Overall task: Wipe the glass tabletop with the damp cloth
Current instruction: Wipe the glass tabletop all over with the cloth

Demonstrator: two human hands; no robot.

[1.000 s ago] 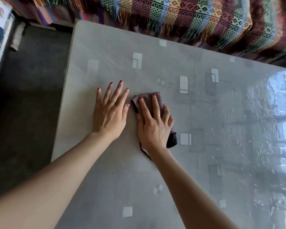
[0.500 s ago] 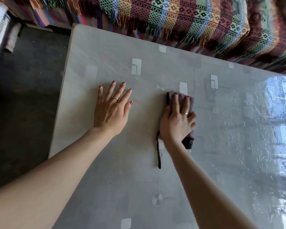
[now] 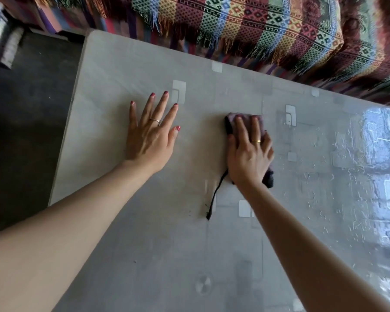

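1. Head view, hands: the left hand (image 3: 150, 136) lies flat on the glass surface (image 3: 113, 91) with its fingers spread and straight, holding nothing. It probably serves as a brace while the person leans over. The right hand (image 3: 249, 154) presses down on the damp cloth (image 3: 245, 119) with fingers straight and close together, palm on top, so the weight spreads over the whole pad rather than pinching it.

2. Head view, cloth: the folded dark purple cloth sits mid-surface, well apart from the left hand, mostly hidden beneath the right hand. Its long axis runs along the hand, from the wrist towards the patterned blanket (image 3: 257, 25) hanging past the far edge. A thin black cord (image 3: 214, 199) trails from its near end towards the person.

3. Head view, progress: to the right the glass shows bright streaky reflections; I judge wiping is midway.
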